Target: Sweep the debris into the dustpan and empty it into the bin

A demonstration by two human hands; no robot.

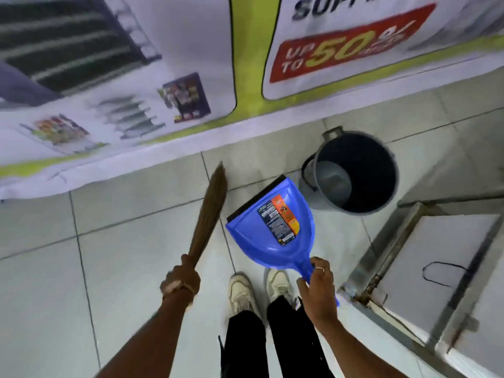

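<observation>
Nearest the camera: two legs in black trousers and a pair of pale sneakers (260,290), standing on the grey tiled floor (122,268).

Left hand (180,279) is wrapped tight round the bound end of a brown bristle hand broom (208,211); a bracelet sits at that wrist. The broom slants up and away from the hand, its tip pointing toward the wall, and appears held off the floor (contact with the tiles cannot be judged from this angle).

Right hand (317,285) is clamped on the handle of the blue dustpan (272,227), a ring visible on one finger. The dustpan is held out in front of the shoes, with its back face, bearing a printed label, turned to the camera and its black lip at the far-left end. The inside of the pan is hidden, so any contents cannot be told. No debris is discernible on the tiles; the frame is motion-blurred.

Just beyond and to the right of the dustpan: a grey round bin (354,173) standing on the floor, mouth open, dark inside, with a handle at its rim. Dustpan and bin sit close but apart.

Right edge: a white metal-framed cabinet (441,255).

Farthest: a printed promotional banner (327,58) along the wall, reading "UP TO 50".
</observation>
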